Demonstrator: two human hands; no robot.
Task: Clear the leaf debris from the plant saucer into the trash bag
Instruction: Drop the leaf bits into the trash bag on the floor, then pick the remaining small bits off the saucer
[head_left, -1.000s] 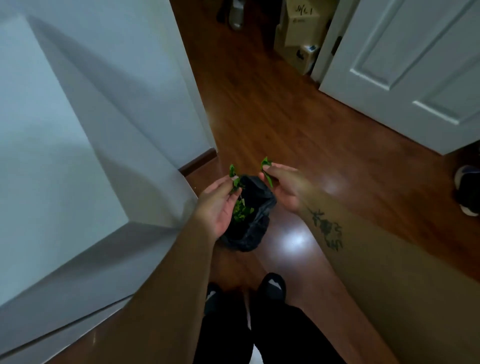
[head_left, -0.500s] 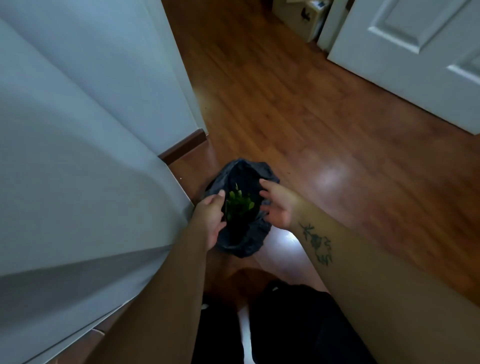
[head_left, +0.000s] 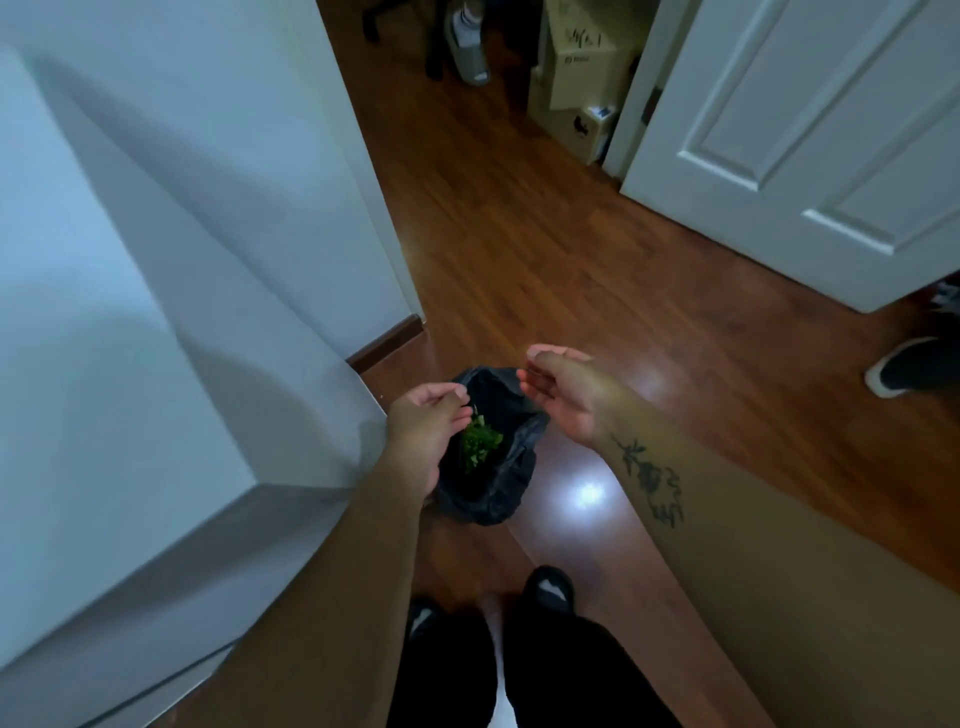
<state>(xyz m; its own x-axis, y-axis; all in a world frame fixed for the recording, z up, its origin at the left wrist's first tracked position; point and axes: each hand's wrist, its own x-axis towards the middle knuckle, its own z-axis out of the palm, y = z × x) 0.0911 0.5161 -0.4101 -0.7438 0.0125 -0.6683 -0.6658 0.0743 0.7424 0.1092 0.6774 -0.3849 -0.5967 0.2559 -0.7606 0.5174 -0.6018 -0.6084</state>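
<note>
Two bare hands hover over a black trash bag (head_left: 511, 467) on the wooden floor (head_left: 597, 291). Left hand (head_left: 426, 431) loosely cupped, gripping nothing; right hand (head_left: 563, 395) spread, palm empty. Green leaf debris (head_left: 479, 446) lies inside the bag's mouth, just beside the left fingers. White door (head_left: 810, 135) ajar beyond.

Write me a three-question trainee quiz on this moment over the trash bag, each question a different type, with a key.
1. True or false: the green leaf debris lies inside the black trash bag.
2. Which hand is closer to the white wall: A) left hand B) right hand?
3. Fill in: the bag sits on a ____ floor.

Key: 1 true; 2 A; 3 wooden.
</note>
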